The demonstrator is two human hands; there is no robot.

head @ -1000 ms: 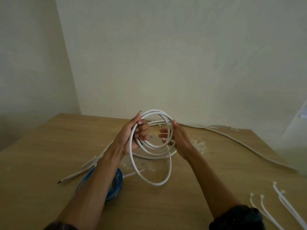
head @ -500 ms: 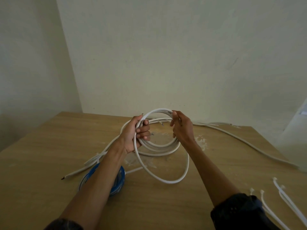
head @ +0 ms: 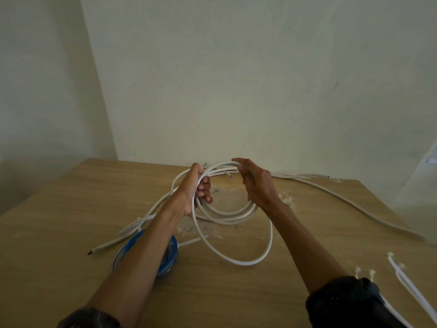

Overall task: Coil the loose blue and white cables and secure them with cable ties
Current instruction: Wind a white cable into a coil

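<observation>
The white cable (head: 233, 235) is being gathered into loops above the middle of the desk (head: 47, 233), its lowest and widest loop sagging down toward the desk's near half. The left hand (head: 196, 188) is clenching the bundled turns on their left side, fingers wrapped right round them. The right hand (head: 257, 183) is curling over the top of the newest turn, guiding it toward the bundle; whether it is pinching the cable or only laying fingers on it cannot be told. A loose length of white cable (head: 343, 200) is trailing from the hands along the far edge and out to the right edge, so the coiling step looks unfinished. The next move probably calls for drawing that slack in and feeding another even turn into the left hand's grip without letting the big loop spring wide.

The blue cable (head: 169, 256) is lying already coiled near the near-left part of the desk, partly hidden under the left forearm. Several cable ties (head: 402, 275) are waiting by the near-right corner, well apart from the coil.
</observation>
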